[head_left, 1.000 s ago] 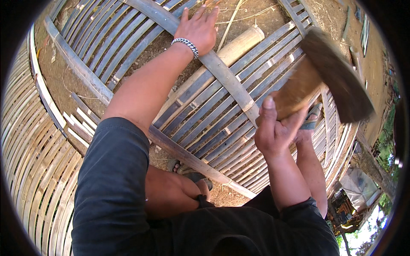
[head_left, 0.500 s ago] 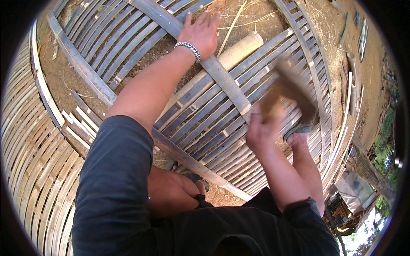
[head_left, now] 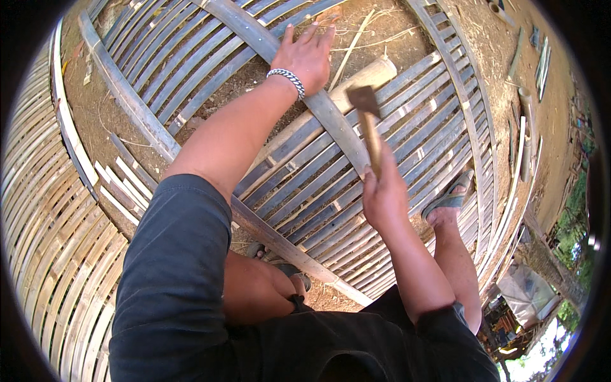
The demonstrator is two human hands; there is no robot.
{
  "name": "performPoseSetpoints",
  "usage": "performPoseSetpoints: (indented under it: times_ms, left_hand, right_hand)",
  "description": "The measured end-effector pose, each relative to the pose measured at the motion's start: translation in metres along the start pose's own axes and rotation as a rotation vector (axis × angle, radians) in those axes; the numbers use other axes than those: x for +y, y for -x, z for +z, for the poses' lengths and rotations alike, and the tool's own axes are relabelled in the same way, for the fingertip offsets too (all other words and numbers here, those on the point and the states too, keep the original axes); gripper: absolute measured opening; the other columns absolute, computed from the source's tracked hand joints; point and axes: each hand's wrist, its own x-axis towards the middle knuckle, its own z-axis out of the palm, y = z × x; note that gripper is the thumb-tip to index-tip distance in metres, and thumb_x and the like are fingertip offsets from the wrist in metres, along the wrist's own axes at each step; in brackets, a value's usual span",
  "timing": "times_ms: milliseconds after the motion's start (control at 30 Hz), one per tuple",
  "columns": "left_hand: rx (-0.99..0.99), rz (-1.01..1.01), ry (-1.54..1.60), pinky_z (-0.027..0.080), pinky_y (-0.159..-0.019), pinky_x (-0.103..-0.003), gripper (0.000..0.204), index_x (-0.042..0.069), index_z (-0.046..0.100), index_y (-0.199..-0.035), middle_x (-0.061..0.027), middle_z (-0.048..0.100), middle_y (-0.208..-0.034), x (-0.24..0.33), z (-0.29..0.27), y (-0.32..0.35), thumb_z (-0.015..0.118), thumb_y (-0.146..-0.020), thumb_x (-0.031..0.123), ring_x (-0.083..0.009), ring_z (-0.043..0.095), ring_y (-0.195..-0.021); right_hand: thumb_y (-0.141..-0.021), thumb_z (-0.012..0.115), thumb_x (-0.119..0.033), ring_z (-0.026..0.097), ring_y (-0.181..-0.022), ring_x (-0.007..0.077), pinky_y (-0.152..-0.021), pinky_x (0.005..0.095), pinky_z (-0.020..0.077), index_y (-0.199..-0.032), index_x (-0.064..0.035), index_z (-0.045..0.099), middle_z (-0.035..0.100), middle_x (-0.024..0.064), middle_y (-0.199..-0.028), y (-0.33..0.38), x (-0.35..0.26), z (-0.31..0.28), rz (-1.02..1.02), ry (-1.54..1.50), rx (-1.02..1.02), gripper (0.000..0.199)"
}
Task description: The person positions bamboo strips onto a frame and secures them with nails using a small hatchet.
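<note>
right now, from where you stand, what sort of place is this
Probably an outdoor work yard, perhaps rural: bare earth stretches off to the right, a slatted bamboo panel spreads out under the person's hands, and leafy greenery shows at the edge.

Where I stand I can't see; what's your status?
Left hand spread over crosspiece. Right hand gripping wooden-handled tool. Crosspiece lies across bamboo slats. Pole runs underneath.

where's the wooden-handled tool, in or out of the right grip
In: the right grip wraps its wooden handle; the dark head sticks out beyond.
</note>
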Motion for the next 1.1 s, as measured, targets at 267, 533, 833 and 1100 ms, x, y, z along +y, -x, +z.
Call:
performPoseSetpoints:
  times_ms: [267, 533, 833, 1100]
  left_hand:
    - [0.015, 0.0, 0.029, 0.02, -0.122, -0.056, 0.062, 0.005, 0.028, -0.155, -0.0168, 0.049, -0.15, 0.013, 0.008, 0.0, 0.046, -0.099, 0.024, -0.0271, 0.035, -0.147]
    - [-0.05, -0.031, 0.007, 0.017, -0.123, -0.055, 0.062, 0.006, 0.027, -0.156, -0.0169, 0.046, -0.152, 0.003, 0.0, 0.01, 0.045, -0.098, 0.023, -0.0264, 0.033, -0.148]
    - [-0.056, -0.047, -0.004, 0.016, -0.124, -0.055, 0.063, 0.007, 0.026, -0.157, -0.0159, 0.045, -0.154, 0.002, -0.001, 0.011, 0.045, -0.099, 0.022, -0.0256, 0.031, -0.149]
    - [-0.079, -0.032, 0.001, 0.017, -0.123, -0.055, 0.064, 0.007, 0.025, -0.157, -0.0162, 0.044, -0.154, 0.005, -0.002, 0.008, 0.045, -0.098, 0.022, -0.026, 0.032, -0.149]
  right_hand:
    - [-0.097, 0.054, -0.003, 0.065, -0.102, 0.0431, -0.091, 0.0461, 0.0513, -0.148, -0.0022, 0.037, 0.064, 0.0266, -0.118, 0.0, 0.042, 0.034, -0.226, 0.064, 0.034, 0.054]
    - [-0.096, 0.057, -0.006, 0.062, -0.077, 0.0301, -0.073, 0.0421, 0.0526, -0.131, 0.0009, 0.048, 0.062, 0.0163, -0.09, 0.006, 0.02, 0.031, -0.374, -0.359, 0.351, 0.036]
    - [-0.099, 0.053, -0.011, 0.064, -0.102, 0.0492, -0.089, 0.05, 0.0508, -0.14, -0.0024, 0.042, 0.062, 0.0356, -0.109, 0.014, 0.039, 0.054, -0.045, -0.31, 0.178, 0.044]
    - [-0.097, 0.056, -0.013, 0.065, -0.089, 0.0507, -0.078, 0.056, 0.0504, -0.127, 0.0001, 0.044, 0.064, 0.0344, -0.096, -0.001, 0.02, 0.043, -0.095, -0.031, 0.038, 0.035]
